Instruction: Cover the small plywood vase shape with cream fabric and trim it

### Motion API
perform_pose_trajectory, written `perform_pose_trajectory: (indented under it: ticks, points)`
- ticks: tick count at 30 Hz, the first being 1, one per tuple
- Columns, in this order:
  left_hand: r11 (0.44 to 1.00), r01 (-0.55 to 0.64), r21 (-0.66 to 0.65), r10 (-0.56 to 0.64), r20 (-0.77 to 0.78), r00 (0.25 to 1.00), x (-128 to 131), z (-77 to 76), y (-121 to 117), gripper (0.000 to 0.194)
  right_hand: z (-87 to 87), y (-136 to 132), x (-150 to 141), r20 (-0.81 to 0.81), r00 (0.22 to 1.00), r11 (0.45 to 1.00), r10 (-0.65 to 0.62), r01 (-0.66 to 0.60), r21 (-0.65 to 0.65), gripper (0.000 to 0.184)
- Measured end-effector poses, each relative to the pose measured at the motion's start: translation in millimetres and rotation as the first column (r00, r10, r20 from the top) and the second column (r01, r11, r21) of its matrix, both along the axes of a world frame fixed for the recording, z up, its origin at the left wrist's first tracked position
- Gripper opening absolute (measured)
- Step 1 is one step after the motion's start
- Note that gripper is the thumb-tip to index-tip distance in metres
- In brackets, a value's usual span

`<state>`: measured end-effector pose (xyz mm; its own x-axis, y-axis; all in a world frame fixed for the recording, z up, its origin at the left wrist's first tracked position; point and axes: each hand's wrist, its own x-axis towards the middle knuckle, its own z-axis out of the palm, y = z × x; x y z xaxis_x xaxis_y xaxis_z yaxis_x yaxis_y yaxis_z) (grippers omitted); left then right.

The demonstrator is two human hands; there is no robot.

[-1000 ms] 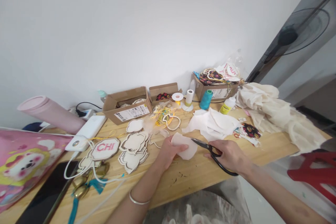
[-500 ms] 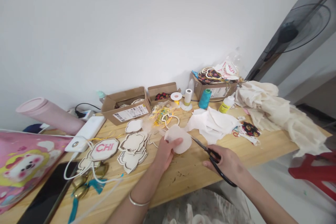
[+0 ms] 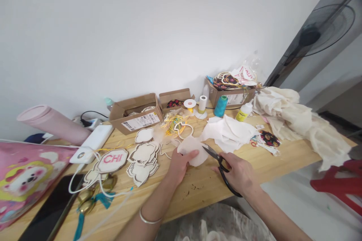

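Observation:
Between the thumb and fingers of my left hand (image 3: 181, 163) is a rounded piece of white fabric (image 3: 195, 153), held just above the table. My right hand (image 3: 237, 171) is wrapped round the black handles of a pair of scissors (image 3: 210, 151). The scissor blades point left and meet the upper right edge of the fabric piece. Behind it lies a white wooden outline frame (image 3: 185, 130). More white cloth (image 3: 230, 131) is heaped just beyond the scissors.
Cloud-shaped wooden pieces (image 3: 144, 154) lie to the left, near a white "CHI" plaque (image 3: 113, 160). At the back stand cardboard boxes (image 3: 135, 115), a teal thread cone (image 3: 221, 106) and a yellow-labelled bottle (image 3: 244, 112). Cream fabric (image 3: 305, 120) covers the right end; a phone (image 3: 51, 207) lies front left.
My right hand has moved left with the scissors, bringing the blades onto the fabric's edge. My left hand keeps its hold, and the fabric has shifted only slightly.

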<state>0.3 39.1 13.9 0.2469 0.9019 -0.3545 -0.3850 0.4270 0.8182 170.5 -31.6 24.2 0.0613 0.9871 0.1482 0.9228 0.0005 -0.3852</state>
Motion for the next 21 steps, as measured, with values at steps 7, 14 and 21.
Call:
perform_pose_trajectory:
  ticks: [7, 14, 21]
  points:
    - [1.0, 0.017, -0.011, -0.017, 0.01, 1.0, 2, -0.2, -1, 0.043, -3.4, 4, -4, -0.083, 0.997, 0.999, 0.011, -0.008, 0.036, 0.029]
    - [0.999, -0.006, -0.037, 0.007, 0.015, 1.0, 2, -0.3, -1, 0.045, -2.9, 7, -1, -0.046, 0.997, 0.995, 0.055, -0.051, 0.084, 0.029]
    - [0.999, 0.009, -0.031, -0.009, 0.006, 1.0, 1, -1.0, 0, 0.043, -3.6, 10, 6, 0.034, 0.994, 0.991, 0.105, -0.108, 0.082, 0.029]
